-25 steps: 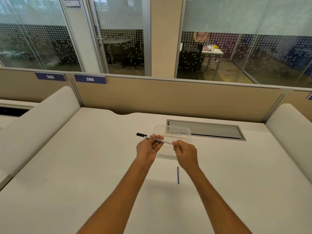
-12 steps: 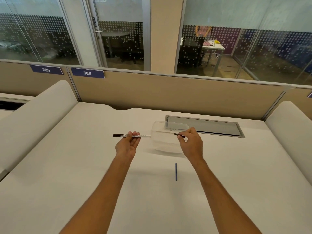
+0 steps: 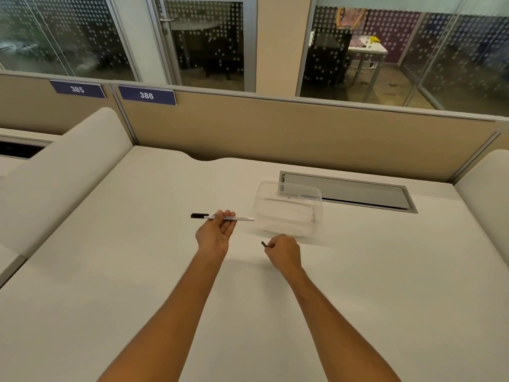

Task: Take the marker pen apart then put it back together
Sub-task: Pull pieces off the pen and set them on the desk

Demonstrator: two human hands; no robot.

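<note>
The marker pen body (image 3: 231,218), white with a black cap at its left end, lies level across the fingertips of my left hand (image 3: 216,232), just above the white desk (image 3: 137,271). Its right end points at a clear plastic box (image 3: 275,219). My right hand (image 3: 283,252) is curled into a fist low over the desk in front of that box. A small dark piece (image 3: 264,244) sticks out of the fist on the left. The thin blue rod that lay on the desk is not visible.
A grey metal cable hatch (image 3: 349,194) is set into the desk behind the clear box. A beige partition (image 3: 275,133) closes the far edge, and padded white dividers (image 3: 68,166) stand at both sides.
My hands separated, with the left taking the pen body to the left. My right hand went to the box holding a small dark piece, then came down to the desk where the blue rod lay.
</note>
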